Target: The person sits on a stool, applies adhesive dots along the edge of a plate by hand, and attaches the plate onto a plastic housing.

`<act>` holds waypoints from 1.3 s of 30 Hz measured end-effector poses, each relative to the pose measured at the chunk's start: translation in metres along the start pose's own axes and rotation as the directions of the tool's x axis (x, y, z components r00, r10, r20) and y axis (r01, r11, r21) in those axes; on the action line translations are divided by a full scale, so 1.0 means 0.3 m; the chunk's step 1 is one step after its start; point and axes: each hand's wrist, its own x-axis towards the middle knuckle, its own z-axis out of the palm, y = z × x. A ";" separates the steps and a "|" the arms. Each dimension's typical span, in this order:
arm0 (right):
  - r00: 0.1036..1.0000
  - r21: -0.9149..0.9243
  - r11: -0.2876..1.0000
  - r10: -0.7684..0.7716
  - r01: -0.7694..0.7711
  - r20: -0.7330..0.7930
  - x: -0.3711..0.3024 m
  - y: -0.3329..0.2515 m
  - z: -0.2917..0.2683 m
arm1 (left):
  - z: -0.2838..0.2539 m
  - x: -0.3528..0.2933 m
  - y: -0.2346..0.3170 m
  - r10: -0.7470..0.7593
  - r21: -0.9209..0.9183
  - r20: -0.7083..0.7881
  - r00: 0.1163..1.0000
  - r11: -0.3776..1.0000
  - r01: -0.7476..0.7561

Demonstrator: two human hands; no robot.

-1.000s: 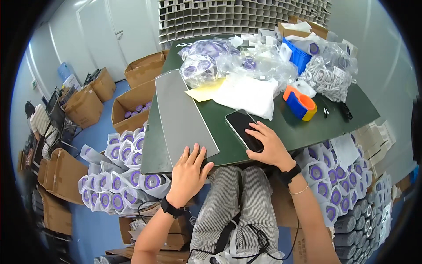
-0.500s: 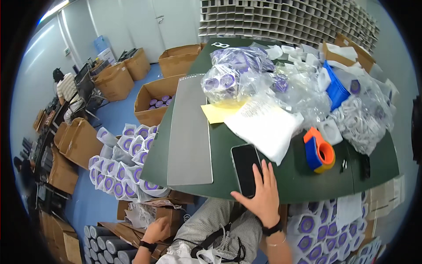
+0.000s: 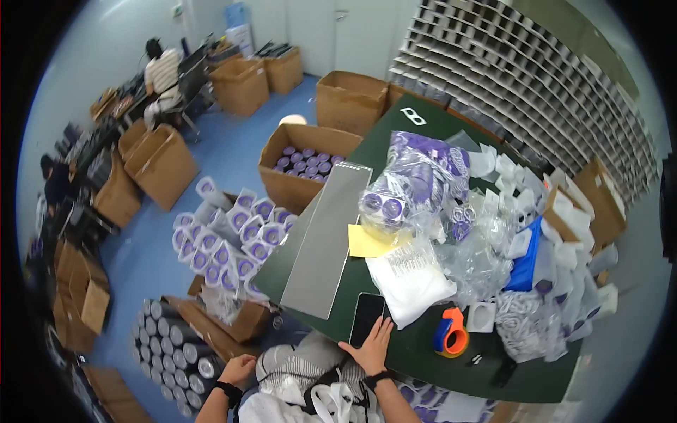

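Note:
My right hand (image 3: 369, 347) lies with fingers spread at the lower right side of a black-screened phone (image 3: 367, 319), fingertips touching it. The phone rests on the dark green table (image 3: 416, 359) near its front edge. My left hand (image 3: 238, 370) is beside my thigh, below table height, its fingers curled in; no object shows in it. Just beyond the phone lies a white plastic packet (image 3: 409, 282), partly over a yellow sheet (image 3: 374, 241). To the left is a long grey board (image 3: 328, 243). An orange and blue tape dispenser (image 3: 451, 333) stands to the right.
Clear bags with purple-and-white parts (image 3: 416, 183) and a bag of white cords (image 3: 529, 328) crowd the table. Wrapped purple-ended cylinders (image 3: 226, 247), grey tubes (image 3: 173, 352) and an open carton (image 3: 293, 187) stand left. A seated person (image 3: 163, 77) is in the back left.
The view has shifted, so the table sits lower and more of the floor and shelves shows. My right hand stays by the phone, and my left hand remains low with its fingers curled.

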 end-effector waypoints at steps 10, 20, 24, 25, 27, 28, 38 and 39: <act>0.992 -0.061 0.994 -0.084 0.090 0.096 0.029 0.053 0.033 | 0.388 -0.462 -0.440 -0.390 -0.248 -0.221 0.894 0.909 0.335; 0.984 -0.136 0.984 -0.097 0.118 0.152 0.047 0.095 0.069 | 1.126 -1.246 -0.569 -0.770 -0.641 -0.112 0.628 0.539 0.547; 0.980 -0.136 0.982 -0.111 0.133 0.163 0.038 0.091 0.075 | 1.365 -1.399 -0.585 -0.805 -0.657 0.070 0.589 0.407 0.635; 0.980 -0.153 0.982 -0.085 0.114 0.180 0.040 0.092 0.074 | 1.388 -1.409 -0.569 -0.764 -0.714 0.043 0.643 0.427 0.555; 0.977 -0.162 0.980 -0.085 0.118 0.193 0.050 0.090 0.093 | 1.407 -1.399 -0.559 -0.748 -0.763 0.020 0.663 0.418 0.494; 0.975 -0.167 0.979 -0.082 0.117 0.206 0.050 0.095 0.100 | 1.412 -1.391 -0.547 -0.733 -0.803 -0.010 0.680 0.411 0.431; 0.983 -0.184 0.975 -0.095 0.123 0.156 0.068 0.108 0.099 | 1.048 -1.281 -0.364 -0.731 -0.799 -0.007 0.683 0.414 0.436; 0.982 -0.180 0.975 -0.099 0.128 0.159 0.069 0.108 0.090 | 1.033 -1.270 -0.372 -0.725 -0.769 -0.016 0.688 0.449 0.455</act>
